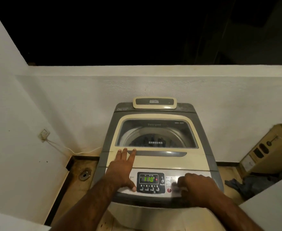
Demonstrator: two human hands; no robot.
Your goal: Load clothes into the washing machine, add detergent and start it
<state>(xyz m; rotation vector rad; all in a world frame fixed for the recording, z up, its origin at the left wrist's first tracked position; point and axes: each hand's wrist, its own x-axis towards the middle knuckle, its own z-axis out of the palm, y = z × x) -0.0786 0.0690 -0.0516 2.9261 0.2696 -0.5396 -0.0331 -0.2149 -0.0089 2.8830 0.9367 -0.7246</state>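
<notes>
At the front panel [166, 192] of the washing machine [108, 135], standing shut against the wall [153, 87] with its display [148, 179] lit, the left hand [122, 169] lies spread flat on the lid [160, 162] while the right hand [198, 187] curls its fingers onto the buttons [172, 181]; best to press once, firmly.

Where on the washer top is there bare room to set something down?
Free: the cream lid strip between handle recess and control panel, right of the left hand; also the lid window. Crowded: the control panel, with the right hand on its buttons.
</notes>
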